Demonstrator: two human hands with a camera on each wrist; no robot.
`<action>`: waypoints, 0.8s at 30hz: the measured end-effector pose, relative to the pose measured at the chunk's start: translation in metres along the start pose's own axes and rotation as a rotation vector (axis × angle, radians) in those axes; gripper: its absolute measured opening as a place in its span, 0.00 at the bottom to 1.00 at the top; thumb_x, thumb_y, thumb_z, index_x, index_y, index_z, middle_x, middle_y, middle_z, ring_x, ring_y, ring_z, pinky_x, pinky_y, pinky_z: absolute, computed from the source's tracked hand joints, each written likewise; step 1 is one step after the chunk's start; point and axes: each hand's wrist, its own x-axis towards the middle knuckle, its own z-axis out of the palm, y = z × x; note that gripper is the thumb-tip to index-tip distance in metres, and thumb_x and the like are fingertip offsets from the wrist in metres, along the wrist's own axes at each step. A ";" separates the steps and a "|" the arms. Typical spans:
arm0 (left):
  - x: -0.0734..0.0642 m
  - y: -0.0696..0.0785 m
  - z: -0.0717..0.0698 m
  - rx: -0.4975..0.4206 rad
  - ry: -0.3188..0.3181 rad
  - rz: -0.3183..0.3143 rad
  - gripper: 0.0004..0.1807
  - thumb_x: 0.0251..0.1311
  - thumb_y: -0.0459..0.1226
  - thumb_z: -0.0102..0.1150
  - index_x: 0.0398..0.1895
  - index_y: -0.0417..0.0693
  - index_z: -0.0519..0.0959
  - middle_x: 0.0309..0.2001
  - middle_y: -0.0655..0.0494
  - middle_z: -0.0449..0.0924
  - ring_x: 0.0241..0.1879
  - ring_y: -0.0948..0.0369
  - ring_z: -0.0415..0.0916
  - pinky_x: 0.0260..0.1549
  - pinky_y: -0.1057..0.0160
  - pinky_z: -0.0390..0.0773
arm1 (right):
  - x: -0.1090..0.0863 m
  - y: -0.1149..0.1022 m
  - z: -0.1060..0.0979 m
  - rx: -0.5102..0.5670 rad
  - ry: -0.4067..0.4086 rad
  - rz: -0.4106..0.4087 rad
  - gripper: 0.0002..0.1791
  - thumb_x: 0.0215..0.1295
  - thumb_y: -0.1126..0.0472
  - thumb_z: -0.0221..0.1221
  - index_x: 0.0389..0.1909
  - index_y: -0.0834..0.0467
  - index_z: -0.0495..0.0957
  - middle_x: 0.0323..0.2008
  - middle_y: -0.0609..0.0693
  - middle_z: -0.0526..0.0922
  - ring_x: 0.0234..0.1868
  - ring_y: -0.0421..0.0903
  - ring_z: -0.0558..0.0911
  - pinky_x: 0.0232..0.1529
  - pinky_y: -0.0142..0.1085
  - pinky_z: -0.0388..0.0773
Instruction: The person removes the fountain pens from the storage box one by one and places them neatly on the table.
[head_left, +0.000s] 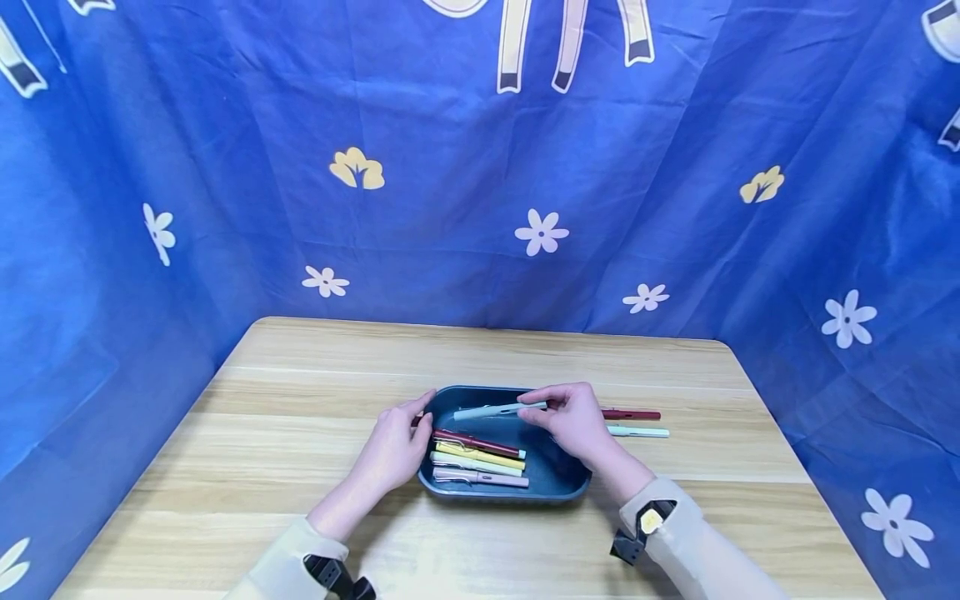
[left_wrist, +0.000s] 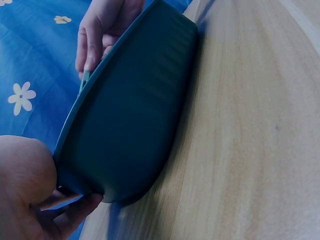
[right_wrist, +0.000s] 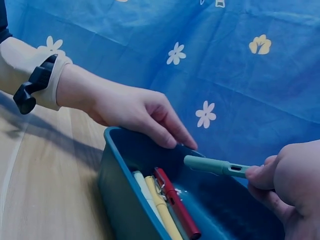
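Observation:
A dark teal box [head_left: 551, 479] stands on the table, its left end gripped by my left hand [head_left: 393, 442], with fingers at the rim and along the outer wall. My right hand [head_left: 573, 421] pinches a light blue pen [head_left: 487, 411] by one end, above the far side of the box. In the right wrist view this pen [right_wrist: 210, 165] slants over the inside. Side by side on the box floor lie a dark red pen [head_left: 480, 442], a yellow pen [head_left: 480, 455], a pale green pen [head_left: 476, 464] and a lilac pen [head_left: 483, 477].
On the table right of the box lie another dark red pen [head_left: 633, 414] and a mint pen [head_left: 637, 432], both partly hidden behind my right hand. The wooden table [head_left: 285, 417] is bordered by a blue patterned cloth [head_left: 450, 208] at the back and sides.

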 end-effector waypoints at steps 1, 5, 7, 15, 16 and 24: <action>0.000 0.000 0.000 0.000 0.000 -0.001 0.25 0.75 0.32 0.57 0.73 0.34 0.74 0.67 0.35 0.77 0.65 0.46 0.77 0.65 0.44 0.76 | 0.000 -0.001 -0.002 0.005 -0.002 -0.004 0.09 0.59 0.64 0.78 0.41 0.59 0.93 0.32 0.48 0.89 0.18 0.39 0.58 0.19 0.30 0.59; 0.000 0.000 0.000 0.000 0.000 -0.004 0.25 0.75 0.32 0.57 0.73 0.34 0.74 0.67 0.35 0.77 0.65 0.45 0.76 0.65 0.44 0.75 | -0.003 -0.003 -0.009 0.009 -0.015 -0.029 0.10 0.58 0.64 0.78 0.42 0.59 0.93 0.41 0.49 0.92 0.20 0.40 0.64 0.20 0.29 0.64; 0.000 0.001 -0.001 0.001 0.000 -0.004 0.25 0.75 0.32 0.57 0.73 0.34 0.74 0.67 0.35 0.77 0.65 0.45 0.76 0.65 0.44 0.75 | -0.004 -0.004 -0.012 0.011 -0.022 -0.041 0.11 0.59 0.64 0.78 0.42 0.59 0.93 0.42 0.50 0.92 0.21 0.41 0.66 0.21 0.29 0.65; -0.001 0.000 0.000 -0.005 0.000 -0.010 0.25 0.75 0.33 0.57 0.73 0.35 0.74 0.68 0.35 0.76 0.66 0.45 0.76 0.65 0.44 0.75 | -0.010 -0.006 -0.031 0.036 -0.019 -0.074 0.11 0.59 0.63 0.78 0.43 0.58 0.93 0.43 0.50 0.92 0.38 0.47 0.85 0.30 0.29 0.79; -0.001 0.000 0.000 -0.006 -0.001 -0.011 0.25 0.76 0.33 0.57 0.73 0.35 0.74 0.68 0.35 0.76 0.66 0.45 0.76 0.65 0.44 0.75 | -0.010 -0.006 -0.034 0.036 -0.018 -0.080 0.11 0.59 0.63 0.78 0.43 0.59 0.93 0.44 0.50 0.92 0.41 0.47 0.86 0.32 0.30 0.81; 0.000 0.000 0.000 -0.006 -0.003 -0.014 0.25 0.75 0.33 0.57 0.73 0.35 0.74 0.68 0.35 0.76 0.65 0.45 0.76 0.65 0.44 0.75 | -0.016 -0.004 -0.057 0.026 0.008 -0.108 0.12 0.59 0.63 0.78 0.44 0.61 0.92 0.44 0.54 0.92 0.44 0.47 0.88 0.36 0.31 0.84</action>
